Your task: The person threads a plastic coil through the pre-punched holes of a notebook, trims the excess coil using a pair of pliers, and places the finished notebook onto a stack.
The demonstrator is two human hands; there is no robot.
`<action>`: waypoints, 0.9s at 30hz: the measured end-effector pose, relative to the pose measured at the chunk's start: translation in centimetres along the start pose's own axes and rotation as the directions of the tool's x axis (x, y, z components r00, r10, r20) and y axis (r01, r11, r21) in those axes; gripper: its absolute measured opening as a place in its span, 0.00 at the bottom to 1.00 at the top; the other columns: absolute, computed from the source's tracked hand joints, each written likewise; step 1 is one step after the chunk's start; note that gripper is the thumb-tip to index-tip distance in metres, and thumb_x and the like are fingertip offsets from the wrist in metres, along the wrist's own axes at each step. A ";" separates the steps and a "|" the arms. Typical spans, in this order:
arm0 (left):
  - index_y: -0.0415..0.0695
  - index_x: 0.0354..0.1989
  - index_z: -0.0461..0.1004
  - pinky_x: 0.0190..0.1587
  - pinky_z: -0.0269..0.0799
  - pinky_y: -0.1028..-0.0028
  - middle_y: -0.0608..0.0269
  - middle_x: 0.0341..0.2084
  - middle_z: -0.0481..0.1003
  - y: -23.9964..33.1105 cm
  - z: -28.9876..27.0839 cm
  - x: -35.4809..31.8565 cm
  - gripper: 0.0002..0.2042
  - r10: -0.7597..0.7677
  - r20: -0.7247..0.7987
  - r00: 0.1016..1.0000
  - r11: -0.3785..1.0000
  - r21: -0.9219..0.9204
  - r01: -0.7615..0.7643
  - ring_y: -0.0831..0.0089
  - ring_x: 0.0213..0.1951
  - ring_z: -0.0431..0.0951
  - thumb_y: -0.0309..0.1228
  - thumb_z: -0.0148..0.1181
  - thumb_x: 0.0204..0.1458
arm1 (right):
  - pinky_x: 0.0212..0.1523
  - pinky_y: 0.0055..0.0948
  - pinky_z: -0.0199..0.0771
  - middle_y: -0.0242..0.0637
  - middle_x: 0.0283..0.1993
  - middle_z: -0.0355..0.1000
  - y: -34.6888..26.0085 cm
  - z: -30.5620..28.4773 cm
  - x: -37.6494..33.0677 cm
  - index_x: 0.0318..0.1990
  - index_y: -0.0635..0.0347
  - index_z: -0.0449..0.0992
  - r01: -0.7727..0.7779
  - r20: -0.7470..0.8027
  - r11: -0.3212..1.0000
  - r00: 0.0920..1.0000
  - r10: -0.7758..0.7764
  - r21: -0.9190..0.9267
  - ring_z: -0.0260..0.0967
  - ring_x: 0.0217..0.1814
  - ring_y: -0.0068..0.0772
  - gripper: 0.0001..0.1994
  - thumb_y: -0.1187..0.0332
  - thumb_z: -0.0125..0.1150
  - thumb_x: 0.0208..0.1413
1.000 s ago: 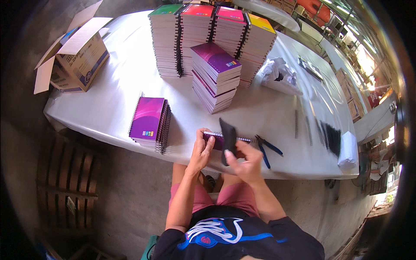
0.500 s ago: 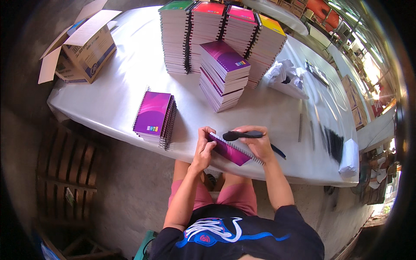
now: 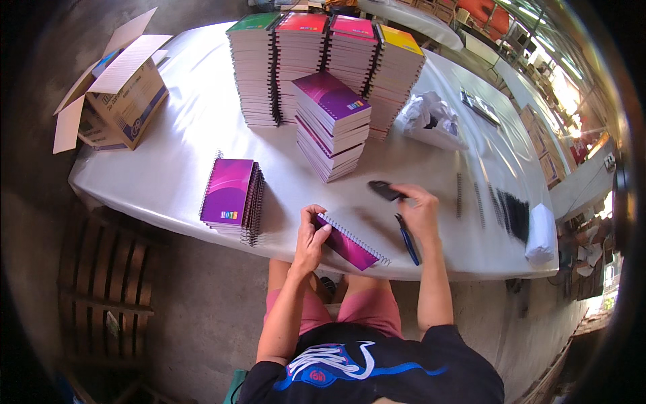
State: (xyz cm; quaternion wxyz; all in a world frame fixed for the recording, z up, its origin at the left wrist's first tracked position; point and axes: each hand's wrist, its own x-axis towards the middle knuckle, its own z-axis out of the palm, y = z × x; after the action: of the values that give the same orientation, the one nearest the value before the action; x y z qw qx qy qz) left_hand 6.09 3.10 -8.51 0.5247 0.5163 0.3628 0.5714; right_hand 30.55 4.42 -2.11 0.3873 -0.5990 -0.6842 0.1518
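My left hand [image 3: 311, 239] is closed on the upper left end of a purple notebook [image 3: 346, 249], held tilted near the table's front edge. A dark spiral coil [image 3: 356, 237] runs along its upper edge, with its tail sticking out past the lower right corner. To the right, my right hand [image 3: 420, 205] grips a black tool [image 3: 385, 190] with a broad rounded end; it is blurred, so its kind is unclear. Below that hand lie blue-and-black handled pliers [image 3: 408, 240] on the table.
Spiral-bound purple notebooks [image 3: 229, 192] are stacked at left. A purple pile without visible coils [image 3: 333, 124] stands ahead, before tall notebook stacks [image 3: 252, 74]. An open carton [image 3: 124, 101] sits far left. Loose black coils [image 3: 515, 215] and a white roll [image 3: 540, 232] lie at right.
My right hand has moved away from the notebook to the right, carrying the black tool. The pliers now show more fully. My left hand still holds the notebook.
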 end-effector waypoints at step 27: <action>0.45 0.40 0.81 0.30 0.60 0.81 0.71 0.22 0.66 7.4 2.9 -2.5 0.19 0.449 -0.321 0.834 0.848 0.446 -0.285 0.80 0.26 0.64 0.19 0.71 0.35 | 0.54 0.43 0.54 0.36 0.50 0.66 -13.1 0.8 -7.8 0.53 0.40 0.74 0.288 0.014 0.943 0.957 -0.290 -0.166 0.60 0.52 0.40 0.20 0.59 0.62 0.51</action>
State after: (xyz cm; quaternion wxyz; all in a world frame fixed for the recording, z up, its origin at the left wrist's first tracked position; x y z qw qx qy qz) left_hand 7.07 -1.09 -1.35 0.2034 0.5361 0.4607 0.6775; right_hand 20.69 -5.79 3.45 0.3575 -0.5234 -0.7728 0.0327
